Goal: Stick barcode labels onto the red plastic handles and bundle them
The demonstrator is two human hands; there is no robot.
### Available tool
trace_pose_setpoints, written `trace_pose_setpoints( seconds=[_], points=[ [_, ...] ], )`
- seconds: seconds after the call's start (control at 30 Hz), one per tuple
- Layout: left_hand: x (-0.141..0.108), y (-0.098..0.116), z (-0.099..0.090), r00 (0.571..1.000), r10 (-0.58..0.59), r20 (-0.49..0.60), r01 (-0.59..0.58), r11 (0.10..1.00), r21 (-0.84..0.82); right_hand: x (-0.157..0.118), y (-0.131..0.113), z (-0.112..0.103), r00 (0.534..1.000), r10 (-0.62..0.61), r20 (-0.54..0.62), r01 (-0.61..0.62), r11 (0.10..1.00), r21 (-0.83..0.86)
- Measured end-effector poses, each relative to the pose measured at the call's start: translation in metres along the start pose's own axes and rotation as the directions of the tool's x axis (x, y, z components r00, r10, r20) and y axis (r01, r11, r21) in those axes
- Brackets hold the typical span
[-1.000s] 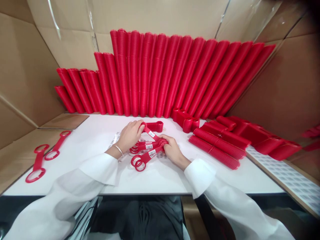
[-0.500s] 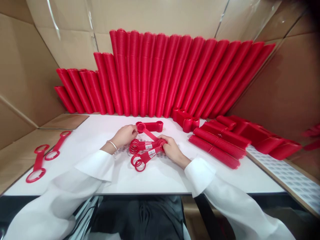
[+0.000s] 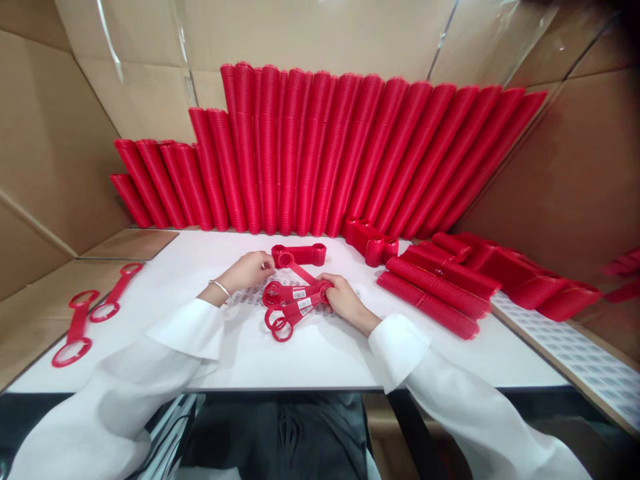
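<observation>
My right hand (image 3: 345, 300) is closed on the ends of several fanned red plastic straps with ring ends (image 3: 303, 307). White barcode labels (image 3: 305, 303) show on two of them. One strap (image 3: 303, 270) points up and left, apart from the others. My left hand (image 3: 253, 270) is just left of that strap's ring, thumb and fingers pinched together; whether anything is between them is too small to tell. Under the straps lies a printed label sheet (image 3: 250, 295), partly covered. Behind them a short stack of the same red pieces (image 3: 303, 255) rests on the table.
Tall columns of stacked red pieces (image 3: 310, 153) lean along the cardboard back wall (image 3: 320, 33). More stacks (image 3: 435, 293) lie at the right, beside another label sheet (image 3: 575, 353). Two loose red pieces (image 3: 79, 327) lie at the left of the white table (image 3: 200, 373).
My left hand has drawn slightly left, away from the raised strap's ring. The fanned straps have shifted a little in my right hand, which keeps its hold.
</observation>
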State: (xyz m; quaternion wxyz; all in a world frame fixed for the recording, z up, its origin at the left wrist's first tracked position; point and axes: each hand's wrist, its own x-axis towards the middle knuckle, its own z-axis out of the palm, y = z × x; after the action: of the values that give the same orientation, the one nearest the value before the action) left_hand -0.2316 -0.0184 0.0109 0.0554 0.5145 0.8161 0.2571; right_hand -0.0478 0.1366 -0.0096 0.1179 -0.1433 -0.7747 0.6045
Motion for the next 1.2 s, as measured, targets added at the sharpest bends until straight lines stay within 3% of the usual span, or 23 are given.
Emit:
trace_pose_setpoints(
  seconds=[0.13, 0.27, 0.37, 0.57, 0.87, 1.07, 1.2],
  points=[
    [-0.001, 0.024, 0.001, 0.999, -0.053, 0.002, 0.048, 0.893, -0.447, 0.0, 0.004, 0.002, 0.997, -0.077, -0.007, 0.077, 0.996, 0.033],
    [-0.002, 0.048, 0.01, 0.992, -0.129, 0.013, 0.111, 0.791, -0.602, 0.0, 0.008, 0.003, 0.986, -0.165, 0.004, 0.164, 0.985, 0.054],
    [-0.002, 0.051, 0.015, 0.985, -0.163, 0.048, 0.154, 0.739, -0.656, 0.0, 0.011, 0.004, 0.984, -0.179, 0.002, 0.178, 0.981, 0.071],
    [-0.003, 0.046, 0.017, 0.986, -0.158, 0.06, 0.159, 0.74, -0.654, 0.001, 0.013, 0.005, 0.982, -0.187, -0.009, 0.187, 0.98, 0.069],
    [-0.003, 0.052, 0.02, 0.989, -0.146, -0.006, 0.112, 0.78, -0.616, -0.001, 0.011, 0.005, 0.984, -0.18, -0.004, 0.18, 0.98, 0.084],
    [-0.005, 0.06, 0.024, 0.986, -0.117, -0.121, 0.043, 0.873, -0.487, -0.002, 0.01, 0.004, 0.984, -0.179, 0.006, 0.178, 0.982, 0.059],
    [-0.009, 0.063, 0.025, 0.979, -0.088, -0.184, 0.028, 0.951, -0.307, -0.003, 0.007, 0.004, 0.978, -0.208, -0.011, 0.209, 0.978, 0.025]
  ],
)
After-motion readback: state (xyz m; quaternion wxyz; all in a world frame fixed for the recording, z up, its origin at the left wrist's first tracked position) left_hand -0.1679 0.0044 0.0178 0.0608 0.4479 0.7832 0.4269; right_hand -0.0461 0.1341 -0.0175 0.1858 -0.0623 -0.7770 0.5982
